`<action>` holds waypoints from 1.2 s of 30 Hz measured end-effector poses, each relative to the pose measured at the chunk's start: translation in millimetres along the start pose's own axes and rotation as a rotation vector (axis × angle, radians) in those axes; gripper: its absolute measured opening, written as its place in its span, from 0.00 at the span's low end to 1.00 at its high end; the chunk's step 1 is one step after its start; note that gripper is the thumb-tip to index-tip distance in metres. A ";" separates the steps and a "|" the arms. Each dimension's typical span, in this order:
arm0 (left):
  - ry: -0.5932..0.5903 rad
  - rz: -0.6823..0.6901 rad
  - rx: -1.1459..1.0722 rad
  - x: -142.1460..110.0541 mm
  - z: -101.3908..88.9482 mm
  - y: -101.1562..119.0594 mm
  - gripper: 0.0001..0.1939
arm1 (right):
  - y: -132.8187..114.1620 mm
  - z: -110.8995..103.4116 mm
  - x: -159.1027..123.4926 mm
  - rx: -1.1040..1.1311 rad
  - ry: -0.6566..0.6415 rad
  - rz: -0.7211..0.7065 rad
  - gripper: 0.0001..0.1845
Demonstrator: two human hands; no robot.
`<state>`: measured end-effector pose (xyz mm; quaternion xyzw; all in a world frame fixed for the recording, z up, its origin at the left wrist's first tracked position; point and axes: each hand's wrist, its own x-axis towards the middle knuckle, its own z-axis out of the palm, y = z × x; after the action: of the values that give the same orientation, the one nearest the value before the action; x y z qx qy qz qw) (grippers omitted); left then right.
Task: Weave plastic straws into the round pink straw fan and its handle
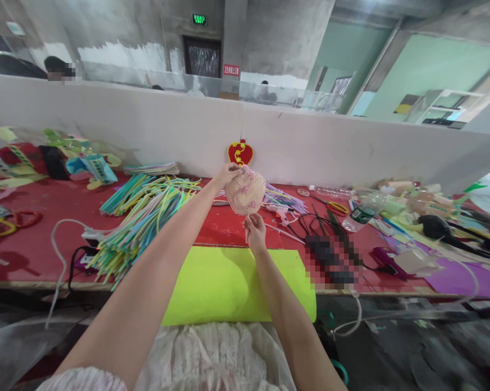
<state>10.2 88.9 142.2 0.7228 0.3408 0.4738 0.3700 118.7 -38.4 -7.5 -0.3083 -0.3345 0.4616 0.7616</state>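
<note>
A round cream hand fan [243, 194] with small pink flowers is held up in front of me, over the middle of the table. My left hand [228, 175] pinches its upper left rim. Below it, my right hand [255, 229] is closed around the short handle at the bottom. Just behind the fan, a red heart-shaped ornament [240, 153] with yellow trim and flowers is against the white partition. Under my forearms a bright yellow-green sheet [220, 282] lies over the table's front edge.
Pastel pipe cleaners [142, 217] are heaped on the red table [53, 239] at left. A pink glue gun [283, 213], yellow-handled scissors [336, 208], a plastic bottle [361, 216] and dark cables lie at right. A white partition [334, 146] closes off the back.
</note>
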 end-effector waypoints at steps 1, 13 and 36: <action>-0.005 0.003 -0.009 -0.1 -0.2 -0.1 0.15 | -0.2 0.1 0.1 0.006 0.001 0.002 0.17; -0.011 -0.024 -0.055 -1.0 1.8 0.5 0.12 | -1.4 -0.3 1.8 0.031 0.020 0.020 0.17; -0.012 0.051 -0.016 2.6 -0.8 -6.8 0.15 | -8.3 4.3 -3.5 -0.039 0.029 0.018 0.18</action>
<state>9.3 94.7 137.6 0.7311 0.3163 0.4814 0.3657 118.2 -44.0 0.6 -0.3328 -0.3296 0.4573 0.7559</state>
